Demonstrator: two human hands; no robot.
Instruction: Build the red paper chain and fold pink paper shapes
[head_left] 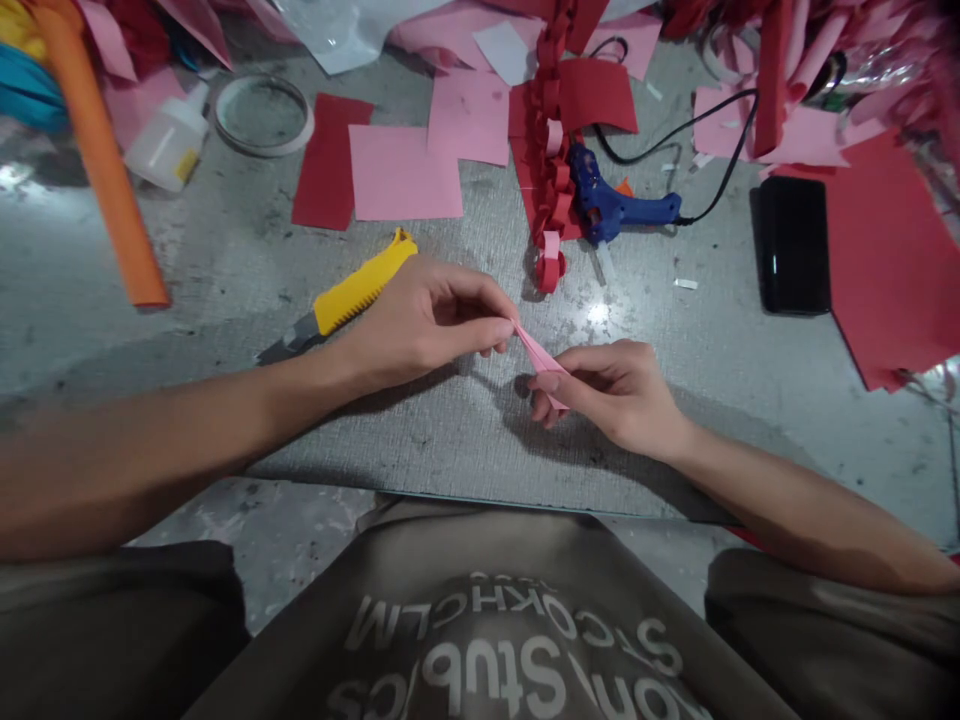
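Between my two hands is a small piece of folded pink paper, narrow at its upper left end and wider at the lower right. My left hand pinches the narrow tip between thumb and fingers. Lower and to the right, my right hand grips the wide end, its thumb lying on top. The paper is held over the grey table, and my fingers hide part of its wide end. A yellow-handled utility knife lies behind my left wrist. Beyond my hands hangs together a red and pink paper chain, lying on the table.
A blue glue gun with a black cord lies right of the chain. Pink paper squares, a tape roll, a glue bottle and an orange roll lie further back. A black phone sits beside red sheets.
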